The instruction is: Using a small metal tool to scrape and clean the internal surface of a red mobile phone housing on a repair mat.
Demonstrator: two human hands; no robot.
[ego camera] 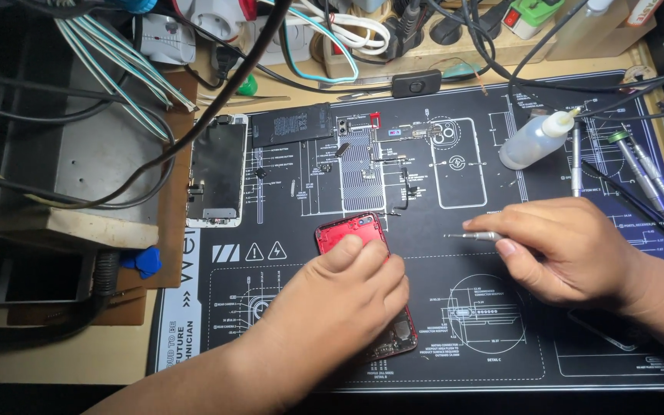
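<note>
Hands on mat: left (347, 296) covering red phone housing (351, 230), right (570, 250) gripping screwdriver (470, 236), squeeze bottle (536, 140) lying nearby.

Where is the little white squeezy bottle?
The white squeeze bottle lies tipped over at the upper right of the black work mat, above the right hand and left of the metal screwdrivers.

Mat (439, 338) lies open between both hands; squeeze bottle (536, 140), loose screwdrivers (643, 173) and overhead cables (217, 100) obstruct the far edge.
</note>
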